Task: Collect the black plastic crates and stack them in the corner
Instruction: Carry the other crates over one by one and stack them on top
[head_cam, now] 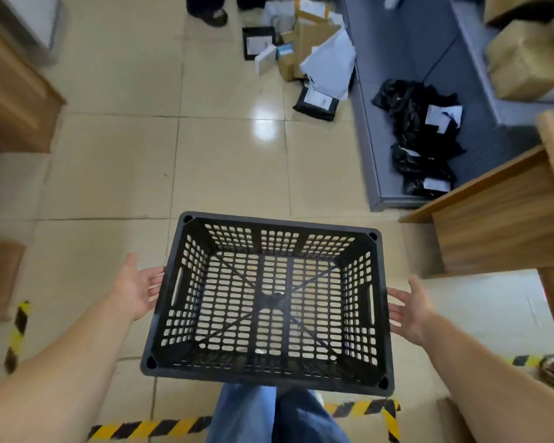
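Head view: left hand and right hand, fingers straight, flank crate.

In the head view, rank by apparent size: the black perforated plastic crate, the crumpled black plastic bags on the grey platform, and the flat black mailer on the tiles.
1. Black perforated plastic crate, though nearest the camera.
2. Crumpled black plastic bags.
3. Flat black mailer.

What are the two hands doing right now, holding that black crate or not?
Left hand: open, fingers straight, at the left side of the black crate; no curled grip.
Right hand: open, fingers straight, at the crate's right side; contact cannot be told.
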Available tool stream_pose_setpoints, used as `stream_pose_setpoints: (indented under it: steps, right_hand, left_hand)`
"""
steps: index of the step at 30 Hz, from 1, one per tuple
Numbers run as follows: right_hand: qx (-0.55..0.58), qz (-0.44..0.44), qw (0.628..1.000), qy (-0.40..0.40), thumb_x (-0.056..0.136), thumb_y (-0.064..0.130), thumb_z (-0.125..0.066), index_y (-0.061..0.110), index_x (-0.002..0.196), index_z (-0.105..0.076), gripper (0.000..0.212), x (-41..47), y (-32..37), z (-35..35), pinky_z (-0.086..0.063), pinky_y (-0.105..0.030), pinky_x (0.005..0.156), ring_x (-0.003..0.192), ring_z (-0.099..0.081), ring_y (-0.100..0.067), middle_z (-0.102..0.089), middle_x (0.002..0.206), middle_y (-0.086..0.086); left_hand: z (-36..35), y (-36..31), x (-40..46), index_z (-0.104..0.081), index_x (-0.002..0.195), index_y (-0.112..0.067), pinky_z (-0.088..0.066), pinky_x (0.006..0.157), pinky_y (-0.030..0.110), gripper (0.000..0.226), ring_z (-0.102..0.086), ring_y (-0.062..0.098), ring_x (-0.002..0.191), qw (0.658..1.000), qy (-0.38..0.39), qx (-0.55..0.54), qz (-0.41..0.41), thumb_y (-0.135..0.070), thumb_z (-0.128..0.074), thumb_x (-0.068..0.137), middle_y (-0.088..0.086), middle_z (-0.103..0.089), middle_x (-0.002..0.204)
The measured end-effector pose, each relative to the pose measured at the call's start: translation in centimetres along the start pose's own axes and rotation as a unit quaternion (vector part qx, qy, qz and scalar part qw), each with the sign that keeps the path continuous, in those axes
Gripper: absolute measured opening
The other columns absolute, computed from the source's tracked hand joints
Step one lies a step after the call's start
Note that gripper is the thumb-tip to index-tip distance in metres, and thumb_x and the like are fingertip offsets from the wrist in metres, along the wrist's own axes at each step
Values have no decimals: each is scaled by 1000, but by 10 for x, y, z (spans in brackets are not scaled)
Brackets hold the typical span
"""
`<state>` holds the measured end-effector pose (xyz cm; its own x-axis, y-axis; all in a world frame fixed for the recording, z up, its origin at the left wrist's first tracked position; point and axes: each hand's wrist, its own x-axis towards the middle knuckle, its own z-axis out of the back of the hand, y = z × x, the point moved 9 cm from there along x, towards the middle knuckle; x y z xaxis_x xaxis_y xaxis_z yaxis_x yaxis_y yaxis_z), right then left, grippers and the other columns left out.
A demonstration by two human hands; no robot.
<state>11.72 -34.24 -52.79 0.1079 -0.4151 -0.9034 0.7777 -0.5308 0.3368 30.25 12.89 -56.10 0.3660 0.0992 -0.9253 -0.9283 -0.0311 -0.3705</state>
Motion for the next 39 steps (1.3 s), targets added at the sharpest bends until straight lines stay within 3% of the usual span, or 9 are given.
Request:
stream_pose_setpoints:
  steps: [4, 10, 16, 20, 21, 24, 29, 34, 39]
  right_hand:
    - [-52, 39, 998, 25, 92, 63, -23, 10, 123, -54, 69, -45, 35, -27, -40, -50, 95, 104, -57, -32, -62, 110, -19]
    - [-142, 85, 985, 55, 96, 57, -22, 7, 133, -45, 67, -89, 75, -78, -38, -47, 88, 102, -52, -32, -57, 102, -16]
    - [-205, 118, 966, 102, 97, 54, -21, 4, 129, -47, 65, -120, 101, -125, -37, -47, 87, 102, -48, -35, -52, 110, -19]
    - [-253, 129, 950, 131, 98, 52, -20, 6, 118, -51, 59, -138, 113, -150, -40, -45, 85, 101, -50, -34, -56, 96, -18]
    - [-266, 135, 944, 138, 98, 51, -20, 6, 115, -51, 57, -143, 116, -157, -42, -43, 81, 98, -51, -33, -55, 92, -17]
    - [-303, 159, 925, 164, 99, 50, -20, 4, 110, -49, 56, -163, 121, -179, -43, -41, 72, 83, -53, -30, -54, 88, -17]
    - [-360, 196, 890, 199, 99, 48, -19, 3, 109, -49, 55, -198, 111, -215, -42, -44, 80, 76, -52, -29, -53, 86, -17]
    - [-417, 210, 850, 245, 98, 48, -19, 0, 117, -49, 60, -232, 73, -258, -42, -46, 88, 97, -51, -33, -53, 92, -18]
    - [-473, 238, 798, 287, 98, 47, -18, -1, 117, -49, 60, -276, 18, -295, -40, -45, 85, 97, -49, -33, -52, 103, -20]
  left_hand:
    - [40, -10, -38, -58, 115, -3, -36, 92, 42, 88, -54, 26, 98, 1000, -2, -21, -20, -70, -8, 90, 15, -62, 108]
    - [89, -5, -83, -55, 118, -2, -36, 98, 44, 91, -52, 30, 110, 996, -17, -82, -36, -74, -10, 87, 18, -59, 117]
    - [124, 29, -118, -58, 116, 0, -34, 95, 41, 93, -53, 26, 92, 979, -84, -175, -59, -74, -10, 87, 15, -60, 101]
    - [141, 62, -147, -64, 97, -5, -37, 86, 38, 87, -49, 21, 76, 961, -123, -239, -60, -72, -9, 89, 10, -64, 82]
    - [144, 70, -156, -65, 93, -7, -36, 84, 39, 87, -50, 22, 77, 956, -128, -257, -62, -72, -8, 89, 10, -67, 80]
    - [157, 102, -178, -65, 87, -8, -34, 98, 42, 88, -55, 26, 90, 935, -159, -309, -66, -75, -7, 86, 12, -66, 91]
    - [169, 167, -220, -61, 87, -11, -33, 63, 29, 82, -40, 16, 63, 893, -197, -401, -55, -77, -13, 84, 1, -48, 72]
    - [186, 235, -269, -59, 91, -11, -36, 66, 30, 80, -44, 19, 67, 857, -243, -451, -52, -75, -13, 86, 5, -50, 77]
    - [210, 306, -317, -58, 87, -10, -33, 60, 29, 83, -38, 17, 59, 800, -283, -527, -45, -78, -10, 83, 3, -46, 70]
